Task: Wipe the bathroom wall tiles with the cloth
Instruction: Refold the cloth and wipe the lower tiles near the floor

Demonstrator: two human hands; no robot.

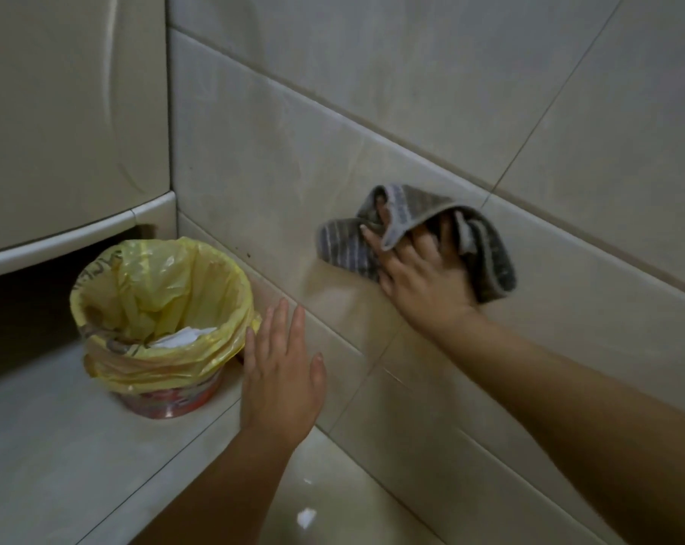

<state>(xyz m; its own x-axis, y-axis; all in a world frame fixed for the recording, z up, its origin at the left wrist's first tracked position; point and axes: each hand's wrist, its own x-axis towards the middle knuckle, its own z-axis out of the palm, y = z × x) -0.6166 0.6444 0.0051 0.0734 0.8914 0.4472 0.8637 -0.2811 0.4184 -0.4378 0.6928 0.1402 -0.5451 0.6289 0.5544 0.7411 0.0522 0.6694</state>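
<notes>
While wiping: right hand (419, 277) presses cloth (486, 253) flat on tiles (278, 159).
Left hand (281, 371): spread, empty, beside bin (156, 320).
Risk: cloth bunches, slips; elbow may tip bin.

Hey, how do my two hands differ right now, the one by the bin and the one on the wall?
The right hand presses a grey striped cloth against the wall tiles; the left hand holds nothing. The right hand's fingers curl into the cloth's folds, while the left hand's fingers are straight and open. The left hand is lower, beside the yellow-lined bin; the right is higher up the wall. Both are bare.
</notes>
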